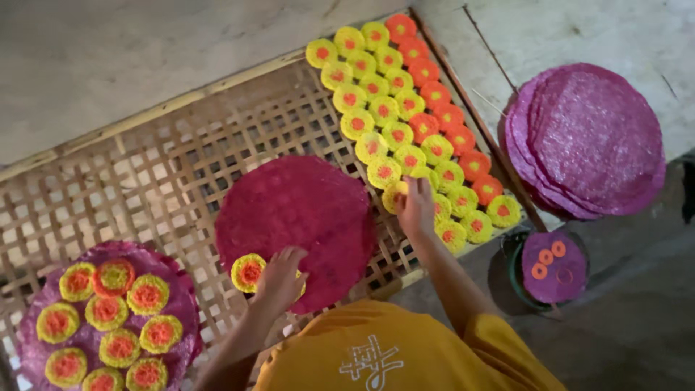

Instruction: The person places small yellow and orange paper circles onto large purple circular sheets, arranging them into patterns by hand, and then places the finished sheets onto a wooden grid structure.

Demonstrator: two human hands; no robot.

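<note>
Bamboo lattice tray (145,166): woven, pale, the largest item; it lies on a grey floor and carries nearly everything else. Its upper left part is bare lattice (the widest open room in view); its near edge runs just in front of the person's yellow shirt.

Purple disc stack (586,141): several large round sheets piled off the tray, to the right, beyond the tray's right rail.

Red disc (297,217): large, round, flat at the tray's middle; one small flower piece (248,271) sits at its lower left rim, the rest of its face bare. Judged barely begun.

Filled purple disc (184,304): lower left corner of the tray, covered with about ten yellow-and-orange pieces; judged finished.

Rows of small pieces (405,116): yellow with orange centres, plus one orange column, laid in diagonal rows along the tray's right side; many left.

Green bucket (515,271): off the tray at lower right, holding a purple sheet with small orange rings.

Left hand (281,279): palm down on the red disc's lower rim, just beside the placed piece; a bit of yellow shows under it, but whether its grip has closed on anything cannot be told.

Right hand (416,206): fingers curled at the near end of the rows, touching a yellow piece; a firm hold cannot be confirmed.
</note>
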